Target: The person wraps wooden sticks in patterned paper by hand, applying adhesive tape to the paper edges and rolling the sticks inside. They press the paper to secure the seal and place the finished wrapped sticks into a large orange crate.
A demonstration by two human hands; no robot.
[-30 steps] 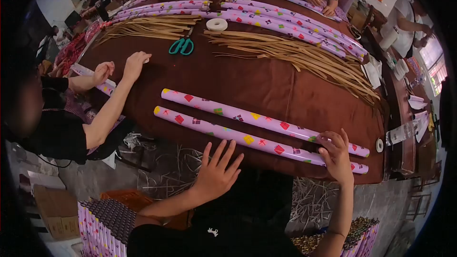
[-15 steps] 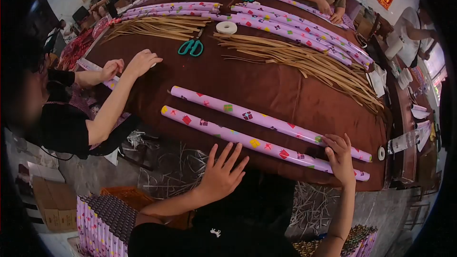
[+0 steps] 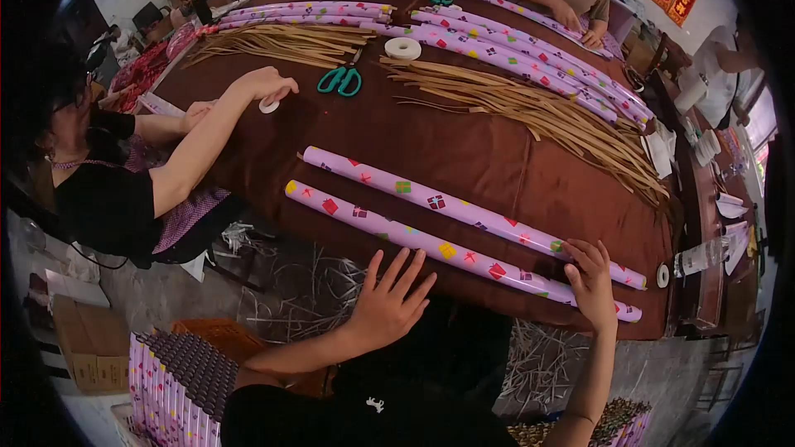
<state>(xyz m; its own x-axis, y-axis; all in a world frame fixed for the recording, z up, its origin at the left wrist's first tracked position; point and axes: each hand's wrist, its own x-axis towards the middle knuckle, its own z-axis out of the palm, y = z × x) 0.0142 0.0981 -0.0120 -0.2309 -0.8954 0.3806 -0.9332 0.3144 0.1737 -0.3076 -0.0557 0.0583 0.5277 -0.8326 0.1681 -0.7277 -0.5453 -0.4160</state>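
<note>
Two printed tubes (image 3: pixel 468 255) lie on the table (image 3: pixel 431 141) — my right hand (image 3: pixel 592 285), loosely open, is over them, my left hand (image 3: pixel 389 302) spread just beside — so gentle, even pressure should prevent rolling.

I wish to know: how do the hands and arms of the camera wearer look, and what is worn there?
The left hand and right hand wear no gloves; the left forearm and right forearm are uncovered. The black top bears a small white animal-shaped mark.
</note>
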